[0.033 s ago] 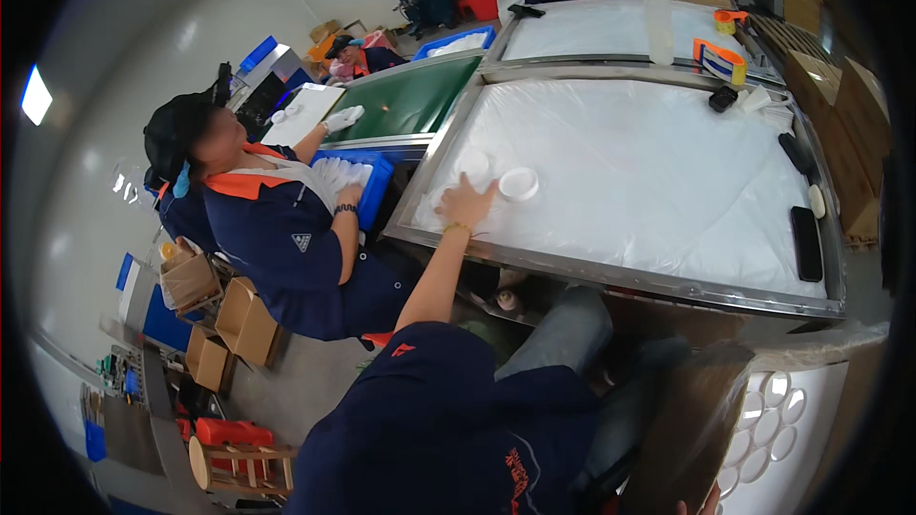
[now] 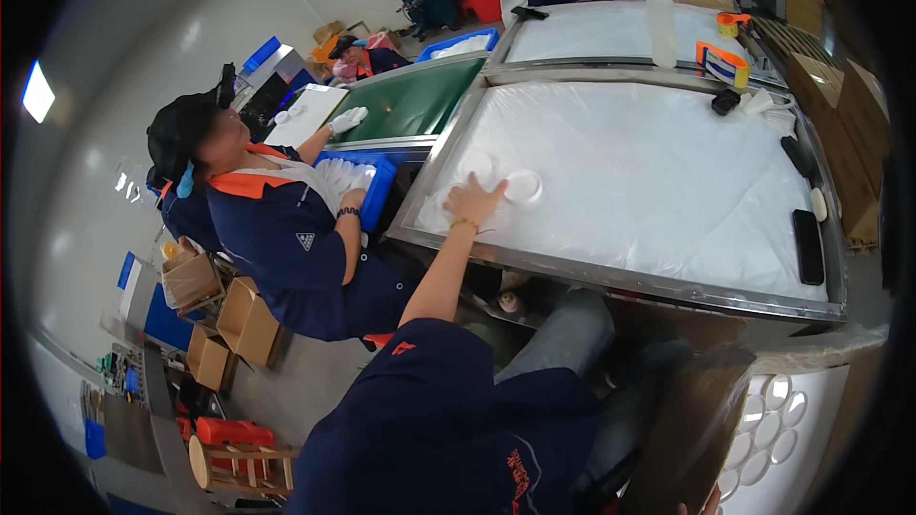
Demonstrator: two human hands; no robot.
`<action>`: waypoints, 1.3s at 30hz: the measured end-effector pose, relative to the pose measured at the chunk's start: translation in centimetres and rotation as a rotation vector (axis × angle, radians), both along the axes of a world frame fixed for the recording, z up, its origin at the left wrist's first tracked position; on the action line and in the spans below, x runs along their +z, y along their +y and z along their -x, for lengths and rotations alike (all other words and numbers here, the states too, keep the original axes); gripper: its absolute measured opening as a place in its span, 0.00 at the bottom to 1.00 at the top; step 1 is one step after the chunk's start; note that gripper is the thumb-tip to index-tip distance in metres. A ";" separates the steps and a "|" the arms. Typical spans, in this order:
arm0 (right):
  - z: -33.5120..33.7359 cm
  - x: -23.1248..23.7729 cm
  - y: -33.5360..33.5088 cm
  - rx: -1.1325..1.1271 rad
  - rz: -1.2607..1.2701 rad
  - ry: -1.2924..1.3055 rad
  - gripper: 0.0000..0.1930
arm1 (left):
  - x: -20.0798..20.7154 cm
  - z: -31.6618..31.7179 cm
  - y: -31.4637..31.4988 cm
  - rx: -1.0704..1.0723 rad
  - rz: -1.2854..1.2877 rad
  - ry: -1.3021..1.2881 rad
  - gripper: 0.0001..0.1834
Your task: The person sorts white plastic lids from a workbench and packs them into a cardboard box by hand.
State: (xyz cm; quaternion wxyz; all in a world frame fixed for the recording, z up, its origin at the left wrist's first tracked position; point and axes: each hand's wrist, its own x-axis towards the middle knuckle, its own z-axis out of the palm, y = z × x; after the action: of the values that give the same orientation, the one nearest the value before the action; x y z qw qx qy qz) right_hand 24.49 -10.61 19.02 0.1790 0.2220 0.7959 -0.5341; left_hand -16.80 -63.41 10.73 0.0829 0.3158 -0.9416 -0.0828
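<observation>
My left hand (image 2: 473,200), bare and palm down with spread fingers, lies on the plastic-covered white tabletop (image 2: 639,162). Two round, shallow white lids are beside it: one lid (image 2: 476,168) is just beyond the fingers and partly covered. A fingertip reaches the rim of the second lid (image 2: 522,188), to the right. At the bottom edge, only some fingers of my right hand (image 2: 704,502) show, closed at the edge of a cardboard box (image 2: 682,429). Several clear round pieces (image 2: 766,427) lie in rows on a white surface beside that box.
A co-worker (image 2: 277,200) stands at left, a gloved hand on a green belt (image 2: 415,103), near a blue bin (image 2: 380,189). A black phone-like slab (image 2: 807,246), a dark object (image 2: 725,100) and a tape dispenser (image 2: 722,64) lie along the table's right and far sides.
My left hand has shifted very slightly to the right, toward the right-hand lid. The whole view has moved a little; the lids lie much as before.
</observation>
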 end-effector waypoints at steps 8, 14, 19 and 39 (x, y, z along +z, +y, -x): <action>-0.9 -1.2 0.9 -0.014 0.020 0.051 0.33 | -0.6 4.6 -0.4 -0.102 0.060 -0.102 0.24; -1.1 -1.4 1.0 -0.022 0.026 0.057 0.32 | -1.0 5.4 -3.0 -0.243 -0.004 -0.084 0.19; -1.4 -1.8 0.9 -0.022 0.043 0.095 0.31 | -2.0 -0.1 3.2 -0.644 0.091 -0.075 0.18; -4.0 -0.5 2.0 0.171 -0.429 0.233 0.27 | 9.7 -15.0 36.3 -0.991 -2.234 -0.408 0.23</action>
State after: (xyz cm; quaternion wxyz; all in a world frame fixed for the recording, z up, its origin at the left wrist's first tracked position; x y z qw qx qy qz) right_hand 28.50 -8.59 18.54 0.0792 0.1238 0.9221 -0.3578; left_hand -1.82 -27.15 20.39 -0.4203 -0.1696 -0.3683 -0.8118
